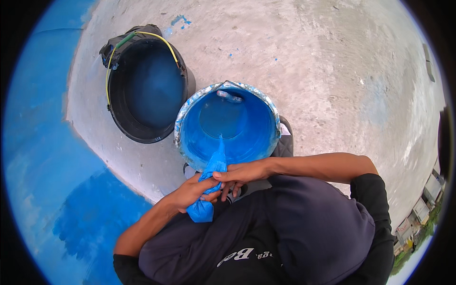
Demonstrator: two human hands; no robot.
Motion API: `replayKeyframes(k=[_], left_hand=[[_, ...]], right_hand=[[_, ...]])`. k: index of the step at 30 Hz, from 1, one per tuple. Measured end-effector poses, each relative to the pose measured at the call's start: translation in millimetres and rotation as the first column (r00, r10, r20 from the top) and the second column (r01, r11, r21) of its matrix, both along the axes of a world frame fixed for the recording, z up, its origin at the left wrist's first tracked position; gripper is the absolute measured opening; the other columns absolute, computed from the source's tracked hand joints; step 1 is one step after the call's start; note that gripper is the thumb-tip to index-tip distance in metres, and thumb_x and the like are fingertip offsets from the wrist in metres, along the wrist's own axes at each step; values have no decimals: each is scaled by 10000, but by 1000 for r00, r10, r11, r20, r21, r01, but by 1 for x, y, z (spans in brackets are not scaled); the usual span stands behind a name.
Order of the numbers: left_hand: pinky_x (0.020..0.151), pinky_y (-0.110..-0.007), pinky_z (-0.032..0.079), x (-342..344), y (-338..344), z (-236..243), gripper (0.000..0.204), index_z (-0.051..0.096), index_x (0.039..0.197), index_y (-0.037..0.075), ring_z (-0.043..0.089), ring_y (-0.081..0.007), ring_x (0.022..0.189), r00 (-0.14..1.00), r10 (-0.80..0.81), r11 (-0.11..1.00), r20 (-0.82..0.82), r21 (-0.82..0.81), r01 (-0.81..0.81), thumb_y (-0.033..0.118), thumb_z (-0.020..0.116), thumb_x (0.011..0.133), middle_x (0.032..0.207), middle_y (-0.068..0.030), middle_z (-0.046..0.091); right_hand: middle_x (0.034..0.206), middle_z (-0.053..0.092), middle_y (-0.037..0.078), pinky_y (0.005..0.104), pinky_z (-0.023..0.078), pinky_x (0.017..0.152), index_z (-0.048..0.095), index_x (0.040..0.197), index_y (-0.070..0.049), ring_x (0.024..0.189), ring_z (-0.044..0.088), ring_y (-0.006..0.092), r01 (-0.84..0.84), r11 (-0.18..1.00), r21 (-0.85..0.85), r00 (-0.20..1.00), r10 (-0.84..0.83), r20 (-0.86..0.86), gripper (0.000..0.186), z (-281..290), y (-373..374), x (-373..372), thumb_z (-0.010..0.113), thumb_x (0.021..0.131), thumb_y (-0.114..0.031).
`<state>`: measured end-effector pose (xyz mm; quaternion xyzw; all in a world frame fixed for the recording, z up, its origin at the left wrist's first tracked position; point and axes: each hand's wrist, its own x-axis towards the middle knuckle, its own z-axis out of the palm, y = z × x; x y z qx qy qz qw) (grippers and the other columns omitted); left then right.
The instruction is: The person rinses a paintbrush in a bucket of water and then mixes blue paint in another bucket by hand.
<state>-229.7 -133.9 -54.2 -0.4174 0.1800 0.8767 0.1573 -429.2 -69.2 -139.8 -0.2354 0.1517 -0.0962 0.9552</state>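
Left edge first: blue-coated surface (38, 118), darker patch (90, 213) low on it, edge ragged against the pale concrete (327, 90). Next the black bucket (189, 85), upright, dark bluish liquid in it, yellow wire handle (168, 43) with a green sleeve flopped onto the far rim, which leaves the mouth unobstructed. Some crumpled black material (108, 53) sits at the rim's upper left, purpose unclear to me.

Left hand (191, 193): fingers wrapped closed around the middle of a blue bag (217, 160), thin and crinkled. Bag is right at the blue bucket's near rim: narrow end points over the opening, fuller end bulges below the fist. I read that as deliberate, so anything escaping drops inside. Blue bucket (260, 124) stands just beside the black one, near the person's legs, likely for easy reach; rim crusted with white and blue paint. Small pale object (229, 96) against the inner far wall, can't tell what.

Right hand (243, 172): comes across from the right, thumb bent over the bag next to the left thumb, fingers curled underneath, closed on it, probably to steady or squeeze; how tightly, I can't tell. Far right, small buildings (421, 209) along the lens rim
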Motion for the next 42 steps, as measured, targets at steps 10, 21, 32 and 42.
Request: replayKeyframes(k=[10, 21, 32, 42], left_hand=[[533, -237, 310, 15, 8, -8, 265, 535, 978, 87, 344, -54, 526, 998, 54, 998, 32, 37, -55, 321, 444, 1064, 615, 26, 424], [449, -236, 268, 3, 6, -21, 194, 525, 961, 102, 313, -57, 463, 994, 39, 999, 98, -32, -36, 276, 476, 1030, 569, 32, 394], [463, -233, 270, 4, -2, -26, 196, 516, 959, 102, 306, -48, 470, 995, 37, 999, 96, -37, -34, 279, 476, 1033, 578, 30, 398], [500, -233, 280, 4, 2, -19, 216, 514, 960, 103, 316, -46, 488, 1000, 12, 994, 14, 108, -14, 299, 490, 1049, 586, 39, 397]], right_hand=[[1148, 634, 208, 354, 535, 852, 595, 1149, 82, 1081, 660, 270, 116, 993, 26, 993, -116, -17, 878, -10, 4, 12, 499, 894, -752], [980, 678, 74, 291, 533, 747, 672, 1045, -36, 960, 674, 173, 307, 951, 48, 948, -300, -111, 594, -22, 6, 21, 525, 972, -607], [871, 622, 29, 272, 561, 742, 671, 990, -55, 841, 639, 124, 418, 903, 98, 901, -399, -170, 490, -27, 3, 28, 599, 963, -539], [867, 679, 69, 263, 524, 660, 684, 931, -62, 803, 653, 135, 322, 931, 172, 941, -295, -165, 580, -17, 1, 18, 629, 897, -638]])
